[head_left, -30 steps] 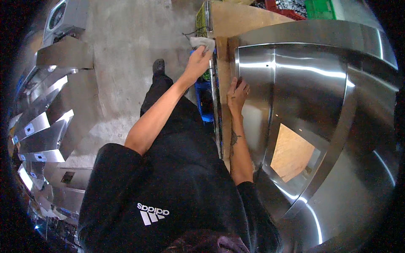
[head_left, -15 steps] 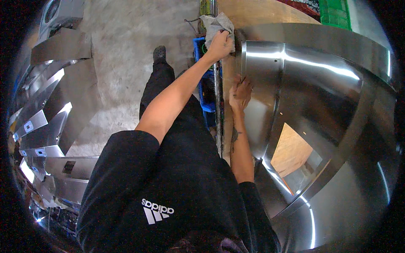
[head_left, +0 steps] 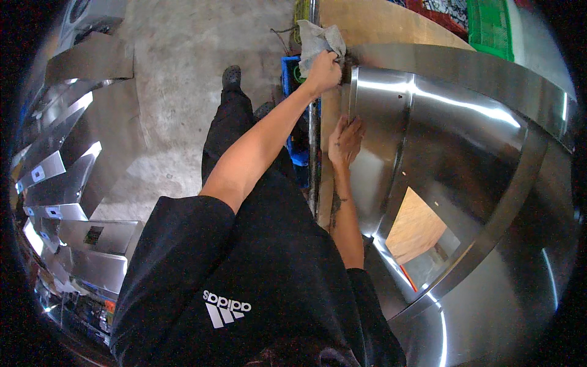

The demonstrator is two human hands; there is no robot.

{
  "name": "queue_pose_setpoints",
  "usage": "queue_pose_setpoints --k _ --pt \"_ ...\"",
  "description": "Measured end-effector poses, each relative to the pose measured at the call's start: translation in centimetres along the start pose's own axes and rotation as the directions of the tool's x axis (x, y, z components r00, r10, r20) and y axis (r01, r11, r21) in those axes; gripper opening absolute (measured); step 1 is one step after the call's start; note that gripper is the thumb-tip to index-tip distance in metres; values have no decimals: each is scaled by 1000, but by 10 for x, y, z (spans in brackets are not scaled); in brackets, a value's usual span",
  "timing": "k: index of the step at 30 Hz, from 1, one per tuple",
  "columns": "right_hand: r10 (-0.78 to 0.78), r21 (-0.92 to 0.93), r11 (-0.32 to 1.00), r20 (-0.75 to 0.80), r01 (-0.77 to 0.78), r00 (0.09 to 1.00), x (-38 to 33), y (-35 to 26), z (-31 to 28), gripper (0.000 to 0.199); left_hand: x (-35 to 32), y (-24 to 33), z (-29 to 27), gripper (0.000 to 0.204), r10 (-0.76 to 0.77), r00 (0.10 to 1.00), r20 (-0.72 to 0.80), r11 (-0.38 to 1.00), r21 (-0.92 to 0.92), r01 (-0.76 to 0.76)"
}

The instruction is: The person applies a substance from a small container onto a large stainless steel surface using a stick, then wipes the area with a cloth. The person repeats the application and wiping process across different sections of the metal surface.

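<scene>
My left hand point(head_left: 324, 72) is closed on a crumpled grey cloth point(head_left: 315, 40), at the far left corner of a large brushed stainless-steel housing point(head_left: 452, 116). The cloth hangs over the wooden tabletop's edge. Nearer to me, my right hand point(head_left: 347, 140) rests on the housing's left edge, fingers stretched out and nothing visible in them. A four-sided opening in the housing shows the wooden board point(head_left: 416, 227) beneath, with a small red strip point(head_left: 408, 278) beside it.
A metal rail point(head_left: 314, 159) runs along the table's left side, with a blue crate point(head_left: 296, 153) below it. A green crate point(head_left: 490, 30) stands at the far right. Bent sheet-metal parts point(head_left: 79, 165) are stacked at the left, beyond the concrete floor point(head_left: 174, 122).
My left hand has shifted slightly right and nearer with the cloth. My right hand stays at the housing's edge, its fingers now closer together. The whole view has shifted slightly.
</scene>
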State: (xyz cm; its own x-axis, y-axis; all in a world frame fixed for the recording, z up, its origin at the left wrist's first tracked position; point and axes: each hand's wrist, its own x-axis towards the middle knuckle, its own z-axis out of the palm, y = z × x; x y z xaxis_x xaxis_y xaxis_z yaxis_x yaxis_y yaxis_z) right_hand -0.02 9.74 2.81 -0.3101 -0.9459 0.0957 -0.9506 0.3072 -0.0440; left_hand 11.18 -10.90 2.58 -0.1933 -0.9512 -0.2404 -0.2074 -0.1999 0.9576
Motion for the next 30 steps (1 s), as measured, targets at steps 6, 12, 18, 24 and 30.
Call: queue_pose_setpoints --k 6,12,18,24,30 --pt "199 217 946 204 -242 959 13 -24 -38 56 -5 9 2 25 -64 994 -86 997 -47 61" --pt "38 202 978 57 -49 998 3 -8 -15 55 -18 3 11 26 93 992 -88 989 126 -81" --pt "161 311 914 312 -260 936 19 -29 -53 61 -46 15 22 20 238 966 -104 971 28 -236" --pt "169 251 930 357 -268 919 16 -24 -52 72 -14 -1 34 29 224 954 -200 974 39 -221" --pt "222 269 895 424 -356 878 12 -22 -43 75 -44 7 36 38 286 955 -82 954 115 -276"
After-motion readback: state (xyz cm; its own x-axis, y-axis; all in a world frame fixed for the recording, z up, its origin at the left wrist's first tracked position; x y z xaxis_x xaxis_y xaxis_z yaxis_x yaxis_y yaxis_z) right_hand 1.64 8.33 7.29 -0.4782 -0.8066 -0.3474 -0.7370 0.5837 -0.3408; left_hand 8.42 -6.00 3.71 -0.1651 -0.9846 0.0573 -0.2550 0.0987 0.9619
